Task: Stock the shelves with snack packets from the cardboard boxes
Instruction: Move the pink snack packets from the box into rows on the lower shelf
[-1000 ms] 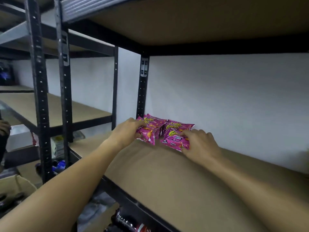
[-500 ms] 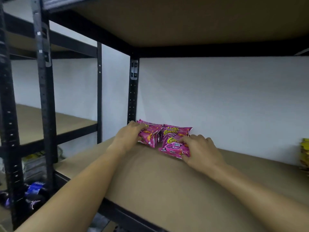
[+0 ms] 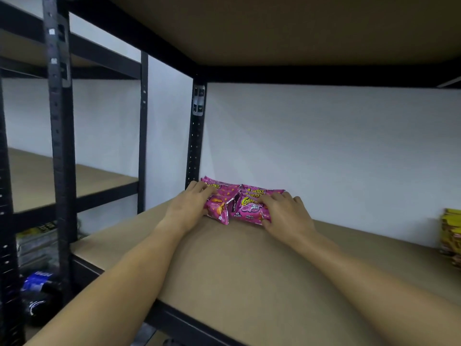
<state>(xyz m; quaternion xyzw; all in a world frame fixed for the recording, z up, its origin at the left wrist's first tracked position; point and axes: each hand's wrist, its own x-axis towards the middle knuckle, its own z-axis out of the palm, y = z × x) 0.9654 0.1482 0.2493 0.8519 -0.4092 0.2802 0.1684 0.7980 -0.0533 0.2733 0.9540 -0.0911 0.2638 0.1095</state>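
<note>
Pink snack packets lie in two short stacks at the back left corner of the brown shelf board (image 3: 249,265), against the white wall. My left hand (image 3: 189,208) rests on the left stack (image 3: 218,211), its fingers stretched flat over the top packet. On the right stack (image 3: 247,208), my right hand (image 3: 287,216) grips the top packet, with fingers on its face and the thumb at its front edge. The two stacks touch each other. No cardboard box is in view.
A black upright post (image 3: 195,136) stands just left of the packets. Yellow packets (image 3: 452,233) are stacked at the shelf's far right. Another shelf board (image 3: 299,28) hangs close overhead. A neighbouring rack (image 3: 59,146) on the left holds dark packets and bottles lower down.
The view has shifted right and closer to the shelf. Both hands stay on the pink stacks, and my left fingers have spread further over the left stack's top.
</note>
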